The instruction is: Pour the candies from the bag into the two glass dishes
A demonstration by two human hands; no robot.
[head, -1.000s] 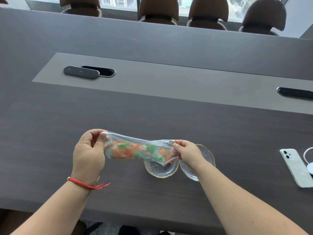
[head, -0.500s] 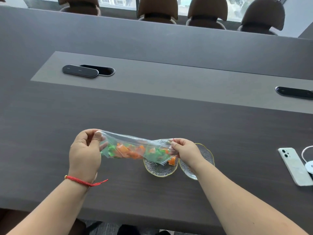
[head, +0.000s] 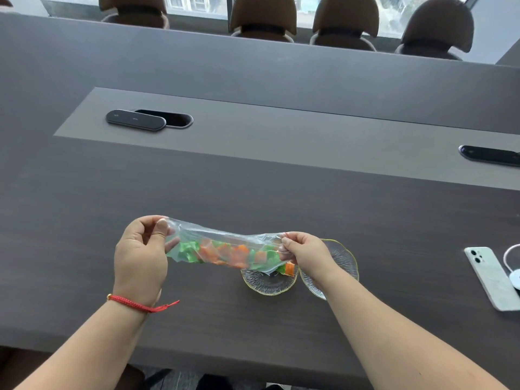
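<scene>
Thumb and forefinger of the left hand (head: 139, 256) pinch one end of a clear plastic bag (head: 225, 249), while the fingers of the right hand (head: 305, 253) pinch the other end, holding it stretched nearly level above a dark wood-grain table (head: 253, 192). The bag slopes slightly down toward the right hand. No brand, label or printing can be read on the bag or on anything else in view.

Through the thin, wrinkled film show green and orange candies (head: 225, 253), small wrapped squares lying in a loose row along the bag's lower fold. One orange candy (head: 289, 268) pokes out at the bag's right end, just under the right hand and over the left dish (head: 267, 282). That dish, clear ribbed glass with a gold scalloped rim, sits on the table directly below the bag's right end. The right dish (head: 340, 257) of the same kind stands touching or almost touching it, partly hidden by the right wrist. No candy shows on the visible glass of either dish.

A red cord bracelet (head: 132, 302) circles the left wrist. At the table's right edge lies a pale phone (head: 489, 277), camera side up, beside a white cable (head: 509, 256). Farther back, a dark oval cover (head: 135, 123) lies slid aside from its slot in the grey centre panel. Brown chairs (head: 264, 18) line the far side.
</scene>
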